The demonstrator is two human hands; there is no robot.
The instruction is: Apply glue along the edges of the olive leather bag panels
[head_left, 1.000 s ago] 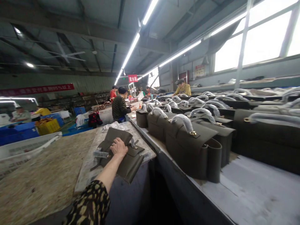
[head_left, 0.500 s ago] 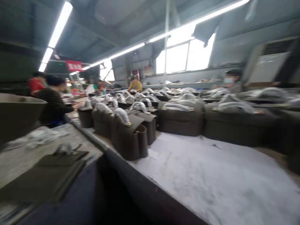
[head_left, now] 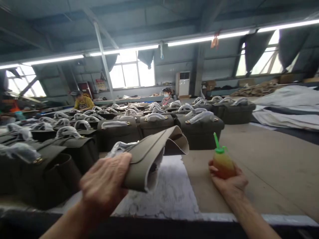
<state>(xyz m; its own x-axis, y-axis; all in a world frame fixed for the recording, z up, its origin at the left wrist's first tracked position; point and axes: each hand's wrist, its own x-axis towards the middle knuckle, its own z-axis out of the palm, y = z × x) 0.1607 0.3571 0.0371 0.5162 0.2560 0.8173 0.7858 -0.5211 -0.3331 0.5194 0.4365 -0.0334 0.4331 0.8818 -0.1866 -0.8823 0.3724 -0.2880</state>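
Bag (head_left: 141, 154) pinched in left hand (head_left: 104, 182), bottle (head_left: 224, 164) cupped in right hand (head_left: 233, 184).
Open at the side, seemingly unfinished; behind, rows of standing bags (head_left: 203, 131).

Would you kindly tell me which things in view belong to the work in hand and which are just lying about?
In use:
bag, in the left hand
bottle, in the right hand
likely the standing bags too

Apparently just lying about:
pale sheets, stacked at right
brown heap beyond them

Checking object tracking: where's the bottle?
Head view, right of centre: the bottle is in the right hand, above the table, right of the white sheet.
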